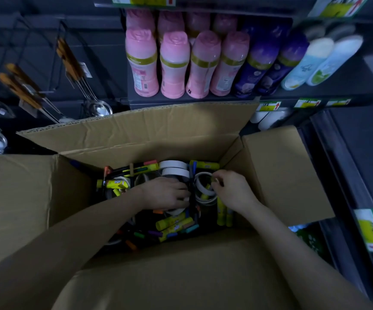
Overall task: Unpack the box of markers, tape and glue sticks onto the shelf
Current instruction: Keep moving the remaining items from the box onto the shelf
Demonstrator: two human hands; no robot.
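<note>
Open box (136,139) sits at centre, holding tape rolls (173,167), glue sticks (172,221) and markers (136,171). Bottles (172,63) stand on the shelf (181,102) at 12 o'clock; ladles (98,108) hang at 10 o'clock.

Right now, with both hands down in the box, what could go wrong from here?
1. The right hand pinches a small yellowish object beside the thin white tape ring; that slight grip might slip.
2. The left hand rests amid loose yellow glue sticks and coloured markers in the brown cardboard box; lifting anything may drag neighbours along.
3. The dark shelf ahead looks packed with pink plastic bottles, so room may be short.
</note>
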